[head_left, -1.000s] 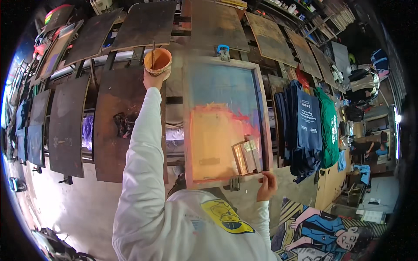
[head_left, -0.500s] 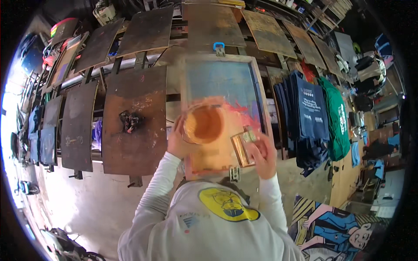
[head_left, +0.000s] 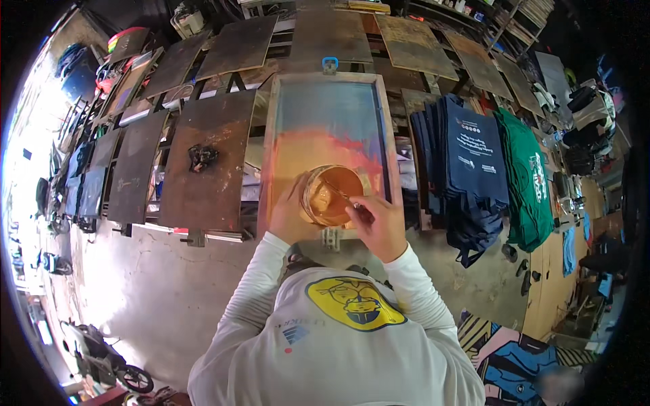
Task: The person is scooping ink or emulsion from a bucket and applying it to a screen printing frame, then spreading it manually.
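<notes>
A round tub (head_left: 349,177) of orange ink sits tilted toward me over the near part of a wood-framed printing screen (head_left: 389,135). My left hand (head_left: 290,216) grips the tub's left side, thumb and fingers around its wall. From the right, my right hand (head_left: 380,223) is closed on the handle of a thin stirring tool (head_left: 338,193), whose far end reaches into the tub beside a pale lump of ink (head_left: 320,199). The tool's exact kind is unclear. Orange and red ink smears cover the screen's near half; its far half is blue-grey.
Worn dark boards (head_left: 206,162) stand in rows to the left and behind. Dark blue bags (head_left: 474,159) and green cloth bags (head_left: 525,179) lie stacked on the right. A crumpled black lump (head_left: 202,158) rests on the left board. A metal hinge clamp (head_left: 330,238) holds the screen's near edge.
The tub has come nearer to me and tilted. My right hand has let go of the squeegee it held on the screen and now holds the stirring tool in the tub.
</notes>
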The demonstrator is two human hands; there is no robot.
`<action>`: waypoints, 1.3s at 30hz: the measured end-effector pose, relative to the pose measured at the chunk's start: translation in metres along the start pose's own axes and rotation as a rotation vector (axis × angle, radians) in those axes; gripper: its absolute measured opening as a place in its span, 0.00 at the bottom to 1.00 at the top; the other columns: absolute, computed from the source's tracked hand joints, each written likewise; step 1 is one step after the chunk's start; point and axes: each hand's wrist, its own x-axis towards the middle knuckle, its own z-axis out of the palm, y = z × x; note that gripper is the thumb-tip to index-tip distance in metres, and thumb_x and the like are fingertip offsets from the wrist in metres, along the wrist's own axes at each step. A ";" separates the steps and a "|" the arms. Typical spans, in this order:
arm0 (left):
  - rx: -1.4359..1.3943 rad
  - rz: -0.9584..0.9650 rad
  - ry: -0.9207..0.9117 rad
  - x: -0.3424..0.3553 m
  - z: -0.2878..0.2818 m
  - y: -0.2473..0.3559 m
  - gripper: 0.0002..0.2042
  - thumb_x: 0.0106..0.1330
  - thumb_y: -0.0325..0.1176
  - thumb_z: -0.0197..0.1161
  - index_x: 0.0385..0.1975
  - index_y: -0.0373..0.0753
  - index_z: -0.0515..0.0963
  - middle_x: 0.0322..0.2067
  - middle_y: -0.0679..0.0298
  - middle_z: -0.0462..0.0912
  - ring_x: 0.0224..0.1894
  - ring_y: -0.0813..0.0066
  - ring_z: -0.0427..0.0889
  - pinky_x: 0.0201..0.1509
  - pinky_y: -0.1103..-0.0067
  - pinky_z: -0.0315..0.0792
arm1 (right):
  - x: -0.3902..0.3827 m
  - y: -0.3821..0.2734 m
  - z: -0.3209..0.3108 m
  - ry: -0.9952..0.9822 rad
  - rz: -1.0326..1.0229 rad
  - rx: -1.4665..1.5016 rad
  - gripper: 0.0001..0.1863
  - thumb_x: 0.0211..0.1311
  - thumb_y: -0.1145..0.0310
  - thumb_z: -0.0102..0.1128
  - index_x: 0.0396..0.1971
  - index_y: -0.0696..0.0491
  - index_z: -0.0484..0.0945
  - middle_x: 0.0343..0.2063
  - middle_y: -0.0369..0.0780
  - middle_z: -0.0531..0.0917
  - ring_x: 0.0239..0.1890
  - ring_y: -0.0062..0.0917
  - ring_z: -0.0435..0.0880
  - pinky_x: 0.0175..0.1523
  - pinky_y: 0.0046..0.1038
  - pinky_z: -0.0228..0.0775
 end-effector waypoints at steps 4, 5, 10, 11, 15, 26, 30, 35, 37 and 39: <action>0.013 -0.042 0.051 -0.016 0.020 0.025 0.52 0.37 0.47 0.82 0.65 0.34 0.63 0.61 0.49 0.70 0.63 0.52 0.71 0.66 0.66 0.68 | -0.016 0.011 -0.025 -0.034 -0.105 -0.074 0.10 0.55 0.78 0.68 0.39 0.60 0.82 0.27 0.44 0.83 0.22 0.32 0.82 0.28 0.27 0.73; 0.002 -0.048 0.073 -0.021 0.023 0.030 0.52 0.36 0.48 0.82 0.64 0.34 0.63 0.61 0.49 0.71 0.62 0.52 0.72 0.65 0.66 0.69 | -0.020 0.013 -0.031 -0.030 -0.102 -0.068 0.10 0.55 0.78 0.68 0.38 0.60 0.82 0.27 0.44 0.83 0.22 0.32 0.82 0.27 0.27 0.72; 0.052 -0.064 0.106 -0.035 0.035 0.044 0.52 0.35 0.48 0.82 0.63 0.34 0.64 0.59 0.50 0.72 0.61 0.53 0.72 0.64 0.67 0.70 | -0.034 0.023 -0.065 0.028 -0.090 -0.014 0.08 0.59 0.77 0.67 0.38 0.61 0.83 0.23 0.40 0.82 0.21 0.23 0.82 0.27 0.21 0.72; 0.055 -0.090 0.115 -0.037 0.036 0.045 0.52 0.35 0.48 0.83 0.63 0.33 0.64 0.59 0.50 0.72 0.61 0.53 0.72 0.63 0.67 0.71 | -0.036 0.025 -0.067 0.035 -0.112 -0.020 0.08 0.59 0.77 0.67 0.38 0.61 0.83 0.23 0.40 0.82 0.21 0.23 0.82 0.27 0.21 0.72; 0.057 -0.077 0.139 -0.045 0.033 0.046 0.51 0.35 0.49 0.83 0.62 0.33 0.65 0.59 0.50 0.72 0.62 0.54 0.72 0.64 0.67 0.70 | -0.048 0.031 -0.063 0.114 0.179 0.277 0.07 0.63 0.78 0.63 0.39 0.64 0.82 0.27 0.38 0.85 0.26 0.17 0.85 0.32 0.18 0.77; 0.056 0.030 0.030 -0.034 0.010 0.021 0.50 0.38 0.47 0.81 0.64 0.37 0.64 0.62 0.52 0.69 0.65 0.56 0.68 0.67 0.67 0.68 | -0.019 0.025 -0.019 0.242 -0.053 -0.151 0.05 0.64 0.77 0.62 0.36 0.64 0.80 0.25 0.41 0.84 0.27 0.20 0.86 0.32 0.18 0.75; 0.054 0.006 0.023 -0.035 -0.015 0.012 0.49 0.38 0.48 0.81 0.64 0.38 0.65 0.61 0.53 0.69 0.64 0.56 0.69 0.66 0.67 0.68 | -0.006 0.007 0.018 0.257 -0.050 0.086 0.05 0.65 0.76 0.62 0.36 0.63 0.80 0.25 0.40 0.84 0.27 0.20 0.86 0.32 0.18 0.75; 0.054 0.053 0.017 -0.035 -0.040 -0.013 0.49 0.38 0.49 0.81 0.63 0.38 0.65 0.59 0.54 0.71 0.63 0.56 0.70 0.65 0.67 0.69 | -0.001 -0.010 0.037 0.217 0.112 0.317 0.05 0.66 0.76 0.61 0.36 0.63 0.81 0.27 0.39 0.85 0.27 0.16 0.85 0.31 0.16 0.75; 0.048 0.079 0.041 -0.032 -0.046 -0.025 0.49 0.38 0.49 0.81 0.63 0.38 0.66 0.59 0.54 0.71 0.62 0.57 0.71 0.64 0.67 0.69 | 0.004 -0.009 0.041 0.218 0.105 0.272 0.06 0.63 0.76 0.63 0.35 0.64 0.80 0.27 0.40 0.84 0.26 0.17 0.85 0.30 0.18 0.75; 0.037 0.099 0.055 -0.033 -0.051 -0.034 0.48 0.38 0.50 0.81 0.62 0.38 0.66 0.59 0.54 0.72 0.62 0.57 0.71 0.64 0.67 0.70 | 0.006 -0.008 0.048 0.177 0.107 0.191 0.06 0.65 0.76 0.62 0.36 0.63 0.80 0.25 0.37 0.84 0.24 0.13 0.82 0.28 0.15 0.73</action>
